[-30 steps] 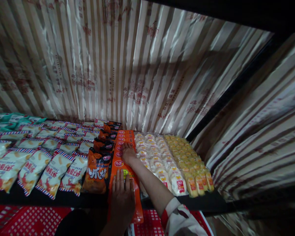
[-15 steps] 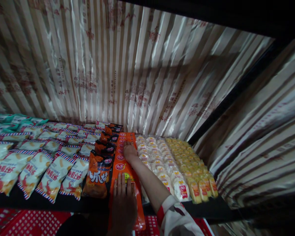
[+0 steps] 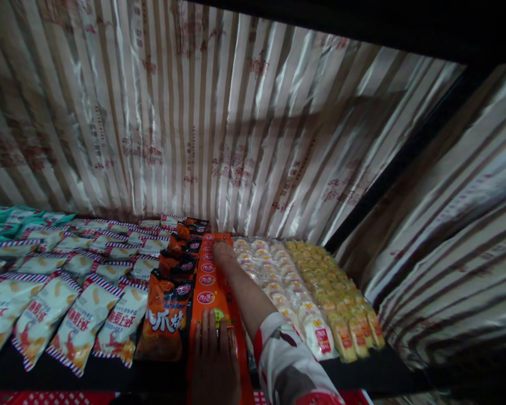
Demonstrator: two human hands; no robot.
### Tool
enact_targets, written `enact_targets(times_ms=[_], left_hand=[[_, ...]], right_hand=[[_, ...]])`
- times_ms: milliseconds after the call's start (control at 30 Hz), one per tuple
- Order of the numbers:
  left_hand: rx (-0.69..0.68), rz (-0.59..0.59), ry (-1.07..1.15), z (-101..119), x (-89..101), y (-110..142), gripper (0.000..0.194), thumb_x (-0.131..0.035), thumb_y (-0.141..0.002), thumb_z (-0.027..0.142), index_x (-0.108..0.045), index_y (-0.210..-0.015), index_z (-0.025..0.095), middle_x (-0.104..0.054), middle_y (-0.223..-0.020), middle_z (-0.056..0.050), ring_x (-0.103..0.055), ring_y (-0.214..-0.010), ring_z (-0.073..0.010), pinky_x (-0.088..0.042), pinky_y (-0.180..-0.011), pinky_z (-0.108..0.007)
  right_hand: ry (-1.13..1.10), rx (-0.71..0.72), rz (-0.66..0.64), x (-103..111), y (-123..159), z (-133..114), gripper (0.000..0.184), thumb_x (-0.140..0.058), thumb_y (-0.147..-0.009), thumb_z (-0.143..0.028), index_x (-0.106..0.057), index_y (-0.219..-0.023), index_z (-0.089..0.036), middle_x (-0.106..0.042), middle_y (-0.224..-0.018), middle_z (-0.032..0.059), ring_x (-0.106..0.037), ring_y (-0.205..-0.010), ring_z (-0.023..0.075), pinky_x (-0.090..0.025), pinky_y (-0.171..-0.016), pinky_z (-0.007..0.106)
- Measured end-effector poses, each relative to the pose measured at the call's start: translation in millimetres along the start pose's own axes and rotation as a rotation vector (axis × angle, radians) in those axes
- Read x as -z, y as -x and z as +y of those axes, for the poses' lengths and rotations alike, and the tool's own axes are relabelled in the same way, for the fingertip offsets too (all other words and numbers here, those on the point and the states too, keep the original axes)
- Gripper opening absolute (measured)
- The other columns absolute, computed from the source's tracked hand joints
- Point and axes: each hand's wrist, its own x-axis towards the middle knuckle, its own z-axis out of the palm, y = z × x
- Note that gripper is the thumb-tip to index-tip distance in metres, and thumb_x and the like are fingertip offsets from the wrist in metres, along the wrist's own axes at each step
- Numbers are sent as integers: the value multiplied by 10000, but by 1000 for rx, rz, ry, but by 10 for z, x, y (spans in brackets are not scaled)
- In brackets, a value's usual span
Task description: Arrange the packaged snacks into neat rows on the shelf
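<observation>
A row of flat, overlapping orange snack packets (image 3: 206, 279) with red oval logos runs from the back of the black shelf to its front edge. My left hand (image 3: 215, 360) lies flat on the front packet, fingers stretched out. Farther back, my right hand (image 3: 224, 253) rests on the rear packets at their right side; its fingers are blurred and mostly hidden. Left of the row stand orange-and-black snack bags (image 3: 166, 318). Right of it, past my forearm, are round white wrapped cakes (image 3: 316, 332).
White snack bags with striped edges (image 3: 82, 326) fill the left, with teal bags (image 3: 21, 216) behind. Yellow wrapped snacks (image 3: 354, 332) sit at the right end. A striped curtain (image 3: 194, 112) hangs behind, beside a black post (image 3: 388, 174). Red baskets (image 3: 54, 398) show below the shelf (image 3: 362, 374).
My right hand has slid slightly farther back along the orange packets, its fingers less visible. My left hand stays flat on the front packet. The shelf sits lower in view.
</observation>
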Motion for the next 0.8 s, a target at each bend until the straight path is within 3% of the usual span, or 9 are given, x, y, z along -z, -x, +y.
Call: enact_targets(times_ms=[433,800], left_hand=[[50,-4,2,-13,-51,0,543,-538,-800,243,-458,-1337,266,-377,-1457,-73,-280,-1357,-339,-309,-1060,-576],[74,-3,-1,49,30,-57,515,-549,-791,206,-497,-1301,260,-397,-1443,-79,-296,-1351,-334,-351,-1037,-565]], right_hand=[[-58,-93,-5,-7,-40,18,312,-539,-905,-355,-548,-1162,-179,-566,-1175,75,-584,-986,187,-508,-838,394],[-24,-12,56,-10,-120,104,318,-545,-901,-352,-547,-1166,-176,-560,-1187,79,-577,-1008,195,-500,-854,404]])
